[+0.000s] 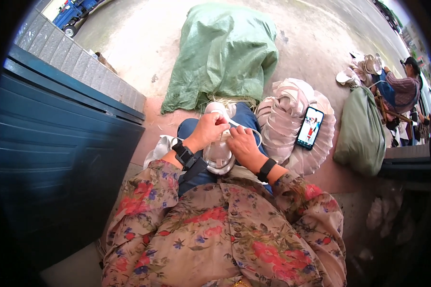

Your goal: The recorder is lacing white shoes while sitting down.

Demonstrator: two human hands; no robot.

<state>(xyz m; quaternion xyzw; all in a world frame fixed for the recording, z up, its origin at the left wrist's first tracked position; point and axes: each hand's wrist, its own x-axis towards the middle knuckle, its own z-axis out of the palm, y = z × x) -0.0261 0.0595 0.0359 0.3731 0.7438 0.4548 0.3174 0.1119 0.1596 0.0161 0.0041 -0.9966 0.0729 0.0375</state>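
Note:
A pale white shoe [219,155] lies lengthwise on my lap, between my blue-jeaned knees. My left hand [207,131] is over its left side, thumb and fingers pinched together. From the pinch a white shoelace [234,123] runs across and loops down to the right. My right hand [244,145] is on the shoe's right side, its fingers curled at the lace; the exact fingertip grip is partly hidden. Past the hands, the shoe's rounded white end [216,108] points away from me. More white shoe material [159,149] rests beside my left wrist.
A large green woven sack [227,48] stands ahead. Right of my knees are stacked pale shoe pieces [285,124], with a lit phone [310,127] on top. Farther right are another full sack [361,131] and a seated person [404,91]. A blue metal door [64,153] borders the left.

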